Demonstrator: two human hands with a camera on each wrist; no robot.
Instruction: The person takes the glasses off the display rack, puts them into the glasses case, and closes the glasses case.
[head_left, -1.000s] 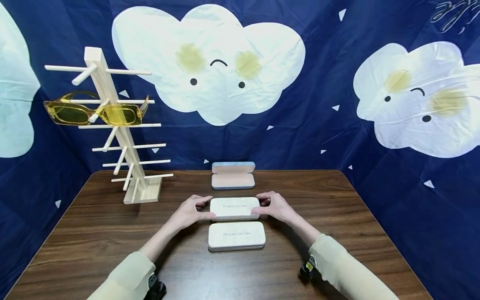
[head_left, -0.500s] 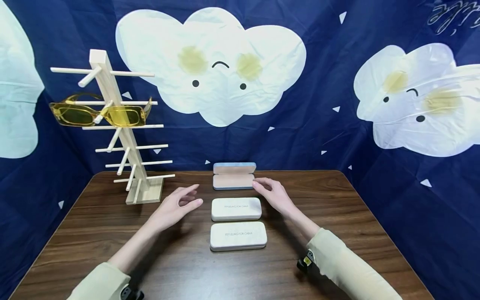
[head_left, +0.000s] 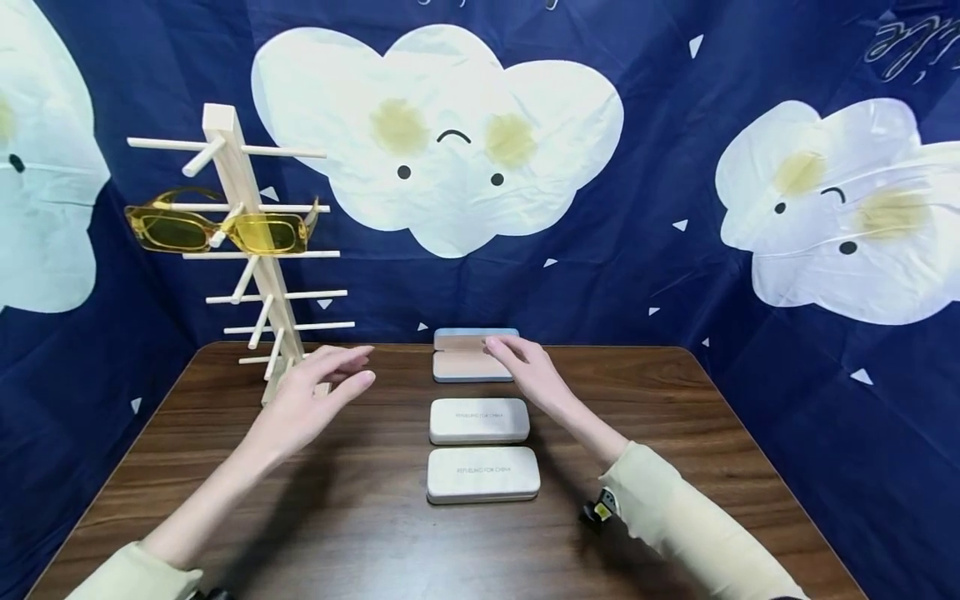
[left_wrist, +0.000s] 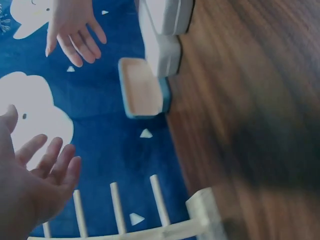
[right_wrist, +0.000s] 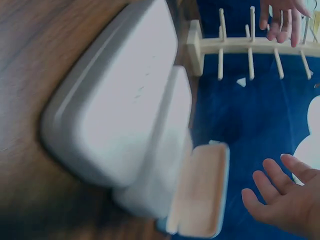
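My left hand (head_left: 303,400) is raised over the table's left side, fingers loosely extended, holding nothing. In the head view it overlaps the base of the wooden peg rack (head_left: 262,258), and yellow-framed sunglasses (head_left: 225,232) sit high on that rack. My right hand (head_left: 528,367) holds nothing either; its relaxed fingers overlap the right part of the blue glasses case (head_left: 468,367), whose lid is up and pale pink lining shows. Nearer to me lie two white lidded glasses cases, the middle case (head_left: 478,421) and the front case (head_left: 483,475), both closed. The left wrist view also shows the blue case (left_wrist: 142,87).
The brown wooden table (head_left: 645,417) ends at a dark blue cloth backdrop (head_left: 592,292) printed with clouds. Thin pegs (head_left: 322,325) stick out from the rack on several sides, some toward the table's middle.
Both hands have let go of the middle white case. My left hand has moved left and up toward the rack, while my right hand has moved up to the blue case.
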